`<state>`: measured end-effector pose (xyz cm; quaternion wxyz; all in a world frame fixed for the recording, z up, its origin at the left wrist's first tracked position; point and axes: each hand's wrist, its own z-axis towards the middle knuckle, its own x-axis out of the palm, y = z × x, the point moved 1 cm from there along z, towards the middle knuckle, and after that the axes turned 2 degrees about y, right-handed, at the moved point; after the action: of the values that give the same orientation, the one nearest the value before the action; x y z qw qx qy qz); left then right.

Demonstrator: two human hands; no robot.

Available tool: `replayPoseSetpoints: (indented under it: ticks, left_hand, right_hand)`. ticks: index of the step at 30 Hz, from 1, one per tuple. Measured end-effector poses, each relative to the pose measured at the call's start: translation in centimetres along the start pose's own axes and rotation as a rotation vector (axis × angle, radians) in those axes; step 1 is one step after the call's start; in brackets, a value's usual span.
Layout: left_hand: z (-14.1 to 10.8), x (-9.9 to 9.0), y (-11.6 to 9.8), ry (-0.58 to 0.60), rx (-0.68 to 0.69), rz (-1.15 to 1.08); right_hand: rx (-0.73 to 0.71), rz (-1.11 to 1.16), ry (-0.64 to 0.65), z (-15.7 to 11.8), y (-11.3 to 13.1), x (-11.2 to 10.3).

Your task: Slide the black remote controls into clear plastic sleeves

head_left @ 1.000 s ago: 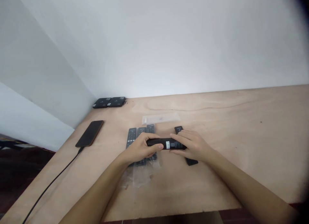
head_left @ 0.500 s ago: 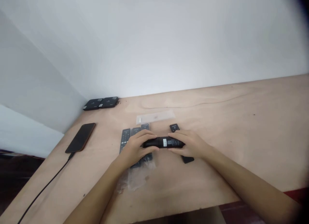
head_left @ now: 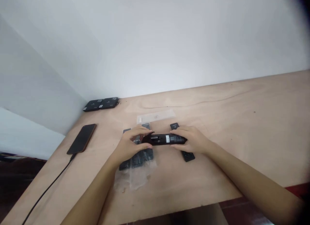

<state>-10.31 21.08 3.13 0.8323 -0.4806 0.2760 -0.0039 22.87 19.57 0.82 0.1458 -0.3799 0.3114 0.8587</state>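
My right hand is wrapped round the right end of a black remote control, held back side up with a white label showing. At the remote's left end the battery compartment is uncovered; whether cells lie in it I cannot make out. Between thumb and fingers my left hand grips the dark battery cover, tilted up at that end. Several remotes in clear plastic sleeves lie below my left hand, partly hidden by it. Another black remote lies on the table under my right hand.
A flat clear plastic sleeve lies beyond the hands. To the left is a phone with a black cable. Two black boxes sit against the wall. The wooden table's front edge runs below my hands.
The battery cover has come away from the back of the remote, moving left and tilting up in my left hand. The compartment now shows. My right hand keeps its hold.
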Motion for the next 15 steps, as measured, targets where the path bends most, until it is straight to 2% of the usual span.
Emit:
replayPoseSetpoints:
  ticks: [2,5,10,15]
  left_hand:
    - [-0.2,-0.3,0.7,-0.009,-0.067,-0.078]
    - [-0.2,-1.0,1.3,-0.001,-0.093,-0.158]
    - [0.0,-2.2,1.0,0.13,-0.112,-0.291]
    - [-0.2,-2.8,2.0,0.028,-0.164,-0.366]
  right_hand:
    - [-0.005,-0.028,0.005,-0.1,-0.2,-0.1]
    - [-0.013,-0.04,0.015,-0.1,-0.6,-0.4]
    - [-0.012,0.011,0.003,0.0,-0.9,-1.1]
    - [0.012,0.028,0.04,0.0,-0.8,-1.2]
